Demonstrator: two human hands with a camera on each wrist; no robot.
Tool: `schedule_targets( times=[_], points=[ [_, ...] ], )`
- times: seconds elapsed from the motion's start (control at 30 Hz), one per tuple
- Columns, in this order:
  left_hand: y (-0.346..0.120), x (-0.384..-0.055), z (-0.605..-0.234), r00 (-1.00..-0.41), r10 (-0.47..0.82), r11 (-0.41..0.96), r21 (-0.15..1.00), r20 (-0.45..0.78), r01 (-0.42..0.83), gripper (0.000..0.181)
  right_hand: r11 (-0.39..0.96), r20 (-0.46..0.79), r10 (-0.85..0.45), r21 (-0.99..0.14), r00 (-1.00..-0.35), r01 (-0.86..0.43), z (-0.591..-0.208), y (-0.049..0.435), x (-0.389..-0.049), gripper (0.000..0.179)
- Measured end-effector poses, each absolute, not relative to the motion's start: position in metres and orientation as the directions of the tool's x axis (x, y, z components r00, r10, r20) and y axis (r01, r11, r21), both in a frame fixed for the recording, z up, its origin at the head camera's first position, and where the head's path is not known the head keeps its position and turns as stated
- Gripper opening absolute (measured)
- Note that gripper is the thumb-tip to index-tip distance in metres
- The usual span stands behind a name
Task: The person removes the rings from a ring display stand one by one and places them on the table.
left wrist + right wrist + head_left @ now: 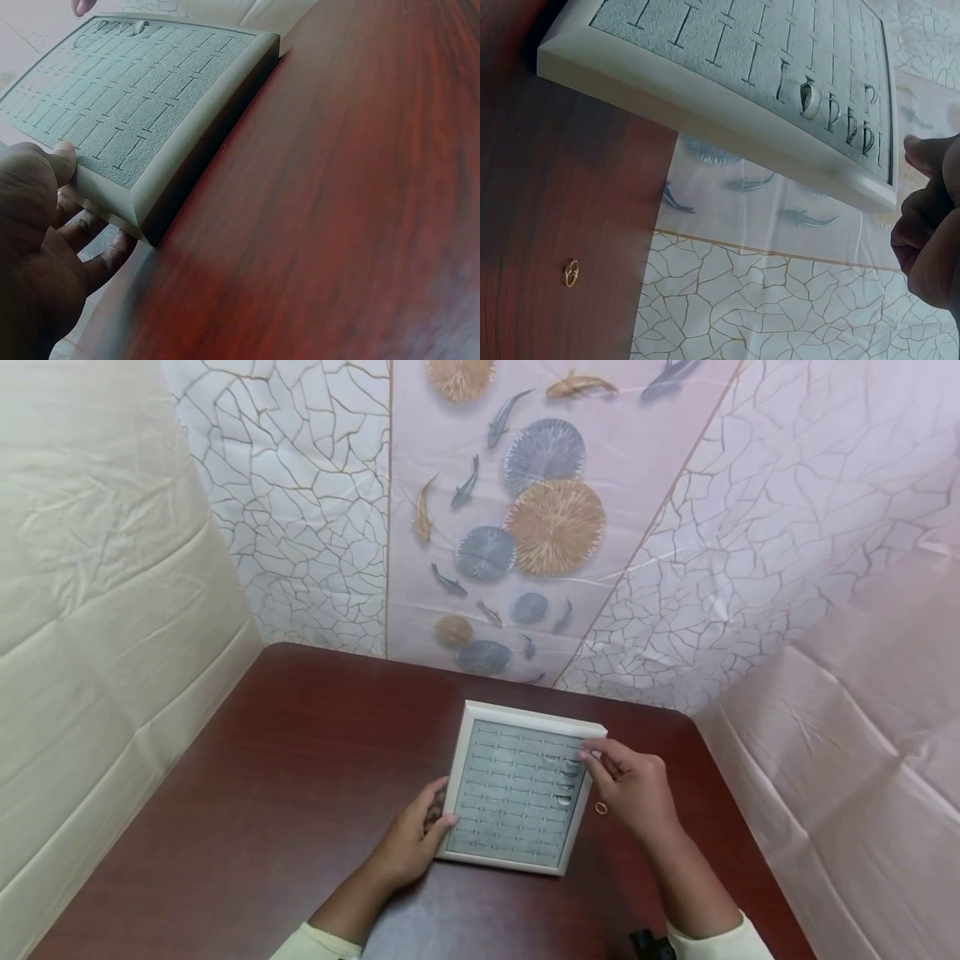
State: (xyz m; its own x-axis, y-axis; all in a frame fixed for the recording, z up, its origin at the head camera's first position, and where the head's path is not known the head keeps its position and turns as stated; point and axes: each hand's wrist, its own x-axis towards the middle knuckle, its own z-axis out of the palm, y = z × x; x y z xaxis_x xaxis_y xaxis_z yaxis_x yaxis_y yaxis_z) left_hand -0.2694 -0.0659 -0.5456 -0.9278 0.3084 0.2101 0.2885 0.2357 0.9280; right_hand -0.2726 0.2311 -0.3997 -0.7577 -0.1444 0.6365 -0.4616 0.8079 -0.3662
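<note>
A ring display tray [517,793] with a cream frame and grey slotted padding is held tilted above the table. My left hand [411,839] grips its lower left edge, thumb on the frame's front and fingers beneath it [45,232]. Several rings [810,101] stand in slots near the right edge. My right hand [637,789] is at the upper right corner, thumb and index fingertips close together. Whether anything small lies between those fingertips is hidden. A gold-coloured ring [601,808] lies on the table, right of the tray.
The dark red-brown table [300,777] shows a wood grain. Behind it hangs a patterned cloth [487,527] with fish and round motifs. Pale folded cloth [90,610] covers the left side, and more cloth [847,760] the right. A black object [651,943] is beside the right sleeve.
</note>
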Motion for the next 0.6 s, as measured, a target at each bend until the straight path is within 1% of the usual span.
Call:
schedule_targets(
  times=[0.1, 0.17, 0.43, 0.6],
  points=[
    [-0.0651, -0.2695, -0.5468, -0.928, 0.311, 0.250, 0.924, 0.205, 0.288, 0.064, 0.832, 0.558, -0.155, -0.371, -0.815, -0.412, -0.4017, 0.2307, -0.2702, 0.010],
    [-0.0647, -0.2699, -0.5474, -0.927, 0.313, 0.248, 0.925, 0.205, 0.288, 0.064, 0.846, 0.527, -0.167, -0.357, -0.833, -0.395, -0.4033, 0.2308, -0.2693, 0.009],
    [-0.0650, -0.2702, -0.5474, -0.927, 0.311, 0.243, 0.925, 0.210, 0.291, 0.063, 0.882, 0.501, -0.233, -0.251, -0.833, -0.398, -0.4081, 0.2296, -0.2725, 0.011],
    [-0.0646, -0.2706, -0.5464, -0.925, 0.313, 0.234, 0.926, 0.216, 0.296, 0.061, 0.885, 0.499, -0.240, -0.239, -0.832, -0.399, -0.4095, 0.2283, -0.2728, 0.009]
  ],
)
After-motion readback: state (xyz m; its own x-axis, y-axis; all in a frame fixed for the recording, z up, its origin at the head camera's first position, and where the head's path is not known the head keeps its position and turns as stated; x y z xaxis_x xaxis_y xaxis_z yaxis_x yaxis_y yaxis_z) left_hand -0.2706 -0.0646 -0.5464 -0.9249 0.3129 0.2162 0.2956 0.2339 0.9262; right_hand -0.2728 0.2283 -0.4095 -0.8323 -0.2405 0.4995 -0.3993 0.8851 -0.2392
